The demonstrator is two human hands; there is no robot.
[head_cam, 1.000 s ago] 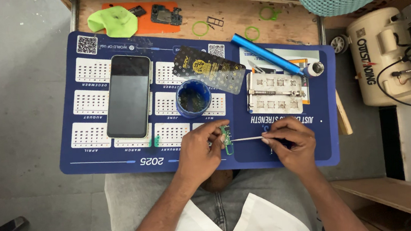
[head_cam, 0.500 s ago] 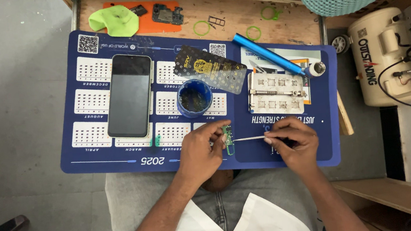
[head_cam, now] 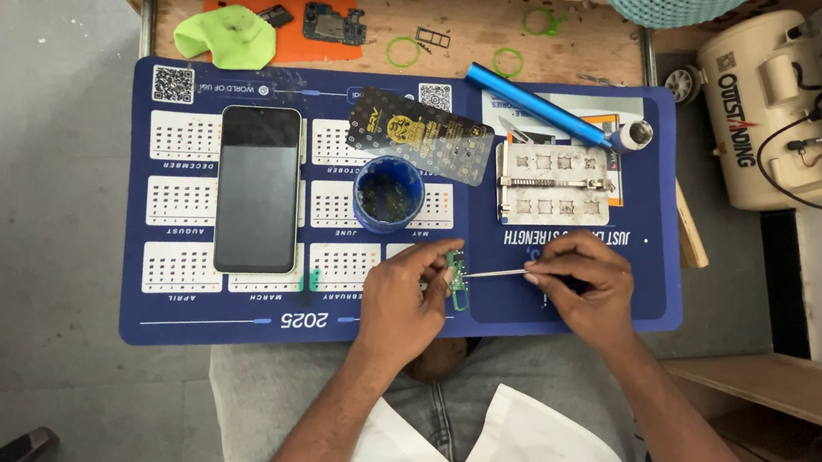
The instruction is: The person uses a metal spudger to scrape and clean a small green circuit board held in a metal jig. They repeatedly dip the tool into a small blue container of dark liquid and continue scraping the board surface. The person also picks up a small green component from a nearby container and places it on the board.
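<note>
We pinch the small green circuit board [head_cam: 456,275] in our left hand [head_cam: 406,302] while our right hand [head_cam: 582,285] grips tweezers [head_cam: 495,273] whose tips touch it, a probing step needing steady aim.

A worn wooden workbench [head_cam: 613,31] stands over a grey concrete floor [head_cam: 31,247] (evenly lit throughout).

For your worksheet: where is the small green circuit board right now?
In the head view, the small green circuit board sits at the blue mat's near edge, pinched by the left hand, below the blue pot.

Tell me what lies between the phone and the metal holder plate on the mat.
In the head view, a round blue tub sits between the phone and the metal holder plate.
</note>
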